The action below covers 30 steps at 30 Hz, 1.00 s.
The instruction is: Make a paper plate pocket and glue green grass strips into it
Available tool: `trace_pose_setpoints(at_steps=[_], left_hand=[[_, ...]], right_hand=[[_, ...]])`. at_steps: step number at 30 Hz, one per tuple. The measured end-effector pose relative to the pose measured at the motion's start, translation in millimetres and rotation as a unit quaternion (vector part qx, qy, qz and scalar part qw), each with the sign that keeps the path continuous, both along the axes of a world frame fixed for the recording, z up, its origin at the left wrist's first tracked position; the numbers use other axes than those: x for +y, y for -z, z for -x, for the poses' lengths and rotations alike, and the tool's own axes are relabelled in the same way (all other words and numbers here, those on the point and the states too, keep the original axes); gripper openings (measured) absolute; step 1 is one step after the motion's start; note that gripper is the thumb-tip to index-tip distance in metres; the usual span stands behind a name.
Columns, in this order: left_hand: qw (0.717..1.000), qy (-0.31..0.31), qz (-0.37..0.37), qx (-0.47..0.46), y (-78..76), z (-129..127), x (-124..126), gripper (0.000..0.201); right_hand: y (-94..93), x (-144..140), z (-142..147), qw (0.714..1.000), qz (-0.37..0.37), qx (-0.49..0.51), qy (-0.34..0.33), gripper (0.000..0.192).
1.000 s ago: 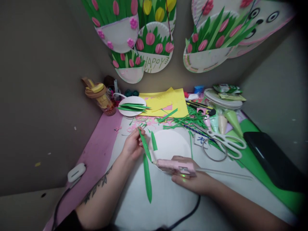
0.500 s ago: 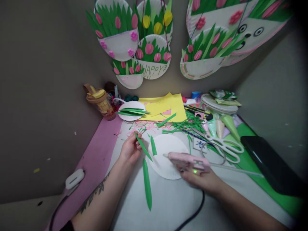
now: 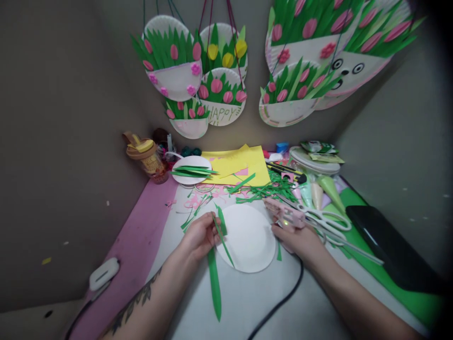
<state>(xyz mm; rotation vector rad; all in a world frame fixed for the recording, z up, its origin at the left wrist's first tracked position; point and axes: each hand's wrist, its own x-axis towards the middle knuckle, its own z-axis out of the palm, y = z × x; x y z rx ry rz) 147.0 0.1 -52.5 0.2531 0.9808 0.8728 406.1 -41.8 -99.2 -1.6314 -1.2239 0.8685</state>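
Observation:
My left hand (image 3: 200,234) pinches a narrow green paper leaf (image 3: 223,242) and holds it slanted over the left edge of a white paper plate (image 3: 249,242). A second short green leaf (image 3: 222,219) stands at the plate's upper left rim. A longer green leaf (image 3: 214,285) lies flat on the table below my left hand. My right hand (image 3: 297,238) grips a pink glue gun (image 3: 286,213) just right of the plate, nozzle pointing away to the upper left. Its black cord (image 3: 279,304) trails toward me.
White-handled scissors (image 3: 327,219) and green paper scraps (image 3: 269,189) lie behind the plate. Further back are yellow paper sheets (image 3: 237,163), a small plate of cut leaves (image 3: 191,171) and a lidded cup (image 3: 145,153). A black tray (image 3: 385,248) sits right. Finished flower plates (image 3: 212,85) hang on the wall.
My right hand has carried the glue gun off the plate to the right. My left hand has brought the glued leaf down onto the plate's left edge.

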Motion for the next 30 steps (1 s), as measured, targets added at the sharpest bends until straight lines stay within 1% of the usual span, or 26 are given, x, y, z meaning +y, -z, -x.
trace_pose_setpoints(at_steps=[2, 4, 10, 13, 15, 17, 18, 20, 22, 24, 25, 27, 29, 30], left_hand=[[1.0, 0.006, 0.006, 0.007, 2.0, -1.3, 0.0, 0.013], [1.0, 0.008, 0.011, 0.009, 3.9, -1.9, 0.4, 0.014], [1.0, 0.008, 0.027, -0.004, 9.5, -0.3, 2.9, 0.014], [0.999, 0.009, 0.028, -0.015, 10.2, 0.8, 4.3, 0.015], [0.999, 0.007, 0.031, -0.022, 7.5, 2.6, 5.7, 0.016], [0.999, -0.017, 0.012, -0.034, 1.6, 6.1, 7.4, 0.015], [0.998, -0.04, -0.013, -0.038, -2.4, 8.4, 8.4, 0.014], [0.991, -0.1, -0.087, -0.033, -11.4, 13.6, 10.3, 0.01], [0.974, -0.154, -0.168, -0.005, -19.8, 18.6, 11.9, 0.008], [0.947, -0.2, -0.248, 0.042, -25.5, 22.1, 12.5, 0.011], [0.928, -0.224, -0.29, 0.073, -26.8, 23.3, 12.4, 0.013], [0.88, -0.26, -0.369, 0.147, -26.9, 24.5, 11.3, 0.014], [0.834, -0.276, -0.427, 0.215, -24.8, 24.7, 9.0, 0.014], [0.819, -0.273, -0.444, 0.242, -23.5, 24.5, 7.6, 0.013]], right_hand=[[0.3, -0.2, 2.3, 0.999, 0.028, -0.008, 0.025, 0.024], [-1.1, -0.4, 3.7, 0.998, 0.056, 0.006, 0.041, 0.027], [-15.1, -0.9, 11.8, 0.988, 0.103, 0.099, 0.051, 0.034], [-21.3, -0.3, 17.5, 0.978, 0.095, 0.178, 0.06, 0.036], [-23.6, 0.4, 19.0, 0.97, 0.082, 0.221, 0.065, 0.034], [-24.1, 1.1, 18.2, 0.966, 0.076, 0.235, 0.083, 0.033], [-23.7, 1.4, 17.0, 0.966, 0.069, 0.232, 0.094, 0.033], [-21.2, 2.0, 13.9, 0.968, 0.041, 0.223, 0.111, 0.035], [-17.3, 2.0, 10.8, 0.97, 0.008, 0.21, 0.121, 0.036], [-13.1, 1.2, 8.8, 0.972, -0.015, 0.195, 0.127, 0.036], [-11.3, 0.6, 8.2, 0.974, -0.023, 0.185, 0.126, 0.037], [-9.5, -1.2, 7.7, 0.979, -0.035, 0.165, 0.116, 0.039], [-9.9, -3.4, 7.8, 0.982, -0.049, 0.145, 0.108, 0.04], [-10.8, -4.5, 8.0, 0.983, -0.055, 0.135, 0.108, 0.04]])
